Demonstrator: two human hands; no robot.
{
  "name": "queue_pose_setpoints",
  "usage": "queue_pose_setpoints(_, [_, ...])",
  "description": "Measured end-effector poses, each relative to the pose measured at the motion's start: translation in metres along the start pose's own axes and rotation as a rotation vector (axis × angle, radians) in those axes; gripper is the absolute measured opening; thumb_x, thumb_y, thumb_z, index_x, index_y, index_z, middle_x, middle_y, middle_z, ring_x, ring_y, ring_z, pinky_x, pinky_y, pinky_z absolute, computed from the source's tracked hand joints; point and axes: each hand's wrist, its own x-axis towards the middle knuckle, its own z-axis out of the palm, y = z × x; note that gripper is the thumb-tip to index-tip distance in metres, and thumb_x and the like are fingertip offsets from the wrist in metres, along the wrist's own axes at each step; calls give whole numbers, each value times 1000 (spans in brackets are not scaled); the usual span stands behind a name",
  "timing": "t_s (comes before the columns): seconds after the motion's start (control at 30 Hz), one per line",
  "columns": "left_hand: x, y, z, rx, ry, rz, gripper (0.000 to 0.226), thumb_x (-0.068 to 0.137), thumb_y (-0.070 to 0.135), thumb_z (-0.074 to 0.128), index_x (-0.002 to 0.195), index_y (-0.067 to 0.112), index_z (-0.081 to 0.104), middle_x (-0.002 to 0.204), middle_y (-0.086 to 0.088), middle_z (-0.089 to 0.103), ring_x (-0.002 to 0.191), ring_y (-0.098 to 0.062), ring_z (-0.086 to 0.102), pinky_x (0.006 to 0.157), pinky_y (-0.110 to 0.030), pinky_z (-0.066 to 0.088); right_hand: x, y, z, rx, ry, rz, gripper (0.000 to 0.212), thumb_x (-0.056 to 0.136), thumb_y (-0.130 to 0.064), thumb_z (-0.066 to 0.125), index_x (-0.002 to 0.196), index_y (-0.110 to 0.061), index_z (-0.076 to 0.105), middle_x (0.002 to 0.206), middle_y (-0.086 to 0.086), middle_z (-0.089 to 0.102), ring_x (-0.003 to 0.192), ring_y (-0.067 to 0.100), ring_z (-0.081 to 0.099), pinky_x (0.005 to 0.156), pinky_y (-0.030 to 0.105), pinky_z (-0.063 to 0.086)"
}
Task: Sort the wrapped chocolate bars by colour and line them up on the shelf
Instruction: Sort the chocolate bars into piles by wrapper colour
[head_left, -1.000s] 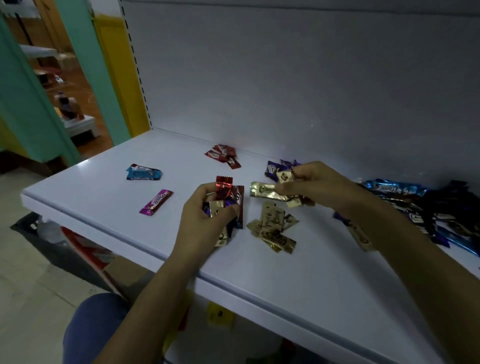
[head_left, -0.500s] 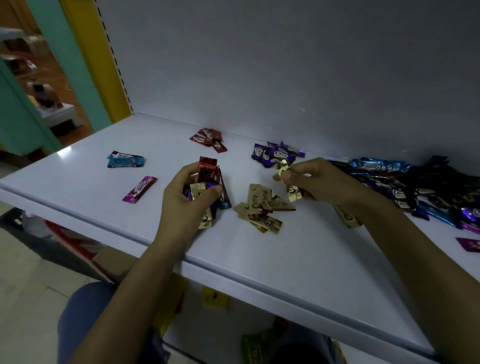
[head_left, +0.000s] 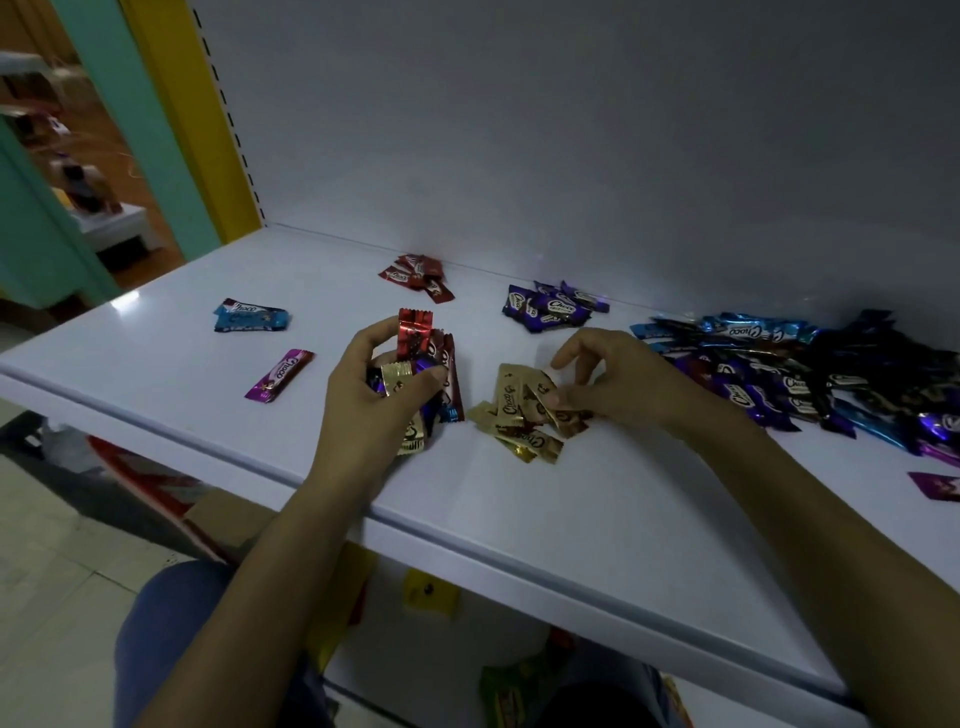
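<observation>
Gold bars being sorted out of a mixed handful.
The left hand (head_left: 374, 400) grips a bunch of red, gold and purple foil-wrapped chocolate bars (head_left: 421, 358). The right hand (head_left: 623, 379), forefinger lifted, pinches a gold foil-wrapped bar (head_left: 569, 418) on the gold pile (head_left: 511, 405) under its fingertips. Likely next: let go, then draw another gold bar from the left fingers.

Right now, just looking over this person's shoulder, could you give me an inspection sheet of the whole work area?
Surface: white shelf, bars spread across it.
Job's things: red pile and purple pile at the back; gold pile in the middle; light-blue bars and magenta bar on the left; unsorted heap on the right.
Clutter: green packet and yellow tag below the shelf.
Grippers: left hand grips a mixed bundle; right hand pinches a gold bar at the gold pile.
Cables: nothing seen.
Surroundings: grey back panel, yellow upright, tiled floor.
</observation>
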Motion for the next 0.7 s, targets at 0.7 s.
queue_pose_setpoints(0.7, [5,0,-1,-79,44,10,34,88,7,64,114,26,55,106,3,66,89,-10,69,76,-24,56,51,-102,43,447,11,-232,12,92,-17,58,94,-5,58,71,2,64,51,8,58,44,23,46])
